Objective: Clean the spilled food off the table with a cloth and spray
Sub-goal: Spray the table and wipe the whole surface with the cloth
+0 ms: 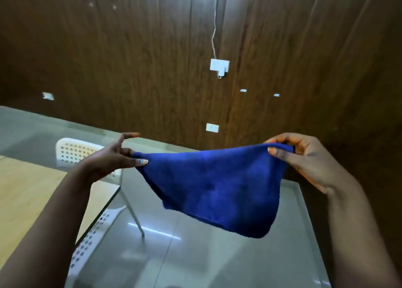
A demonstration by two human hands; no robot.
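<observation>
Pinching opposite corners, left hand point(113, 157) and right hand point(309, 157) stretch a blue cloth point(217, 185) above the glass table point(195, 255).

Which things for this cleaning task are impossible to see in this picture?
Head view:
- Spray bottle: not in view.
- Spilled food: none visible; the blue cloth, held up between the left hand and right hand, hides part of the glass table.
- Table's near end: cut off by the bottom edge.

Deep blue cloth point(217, 185), dark brown wood-grain wall point(130, 70), white chair point(76, 150) (dotted with holes)
</observation>
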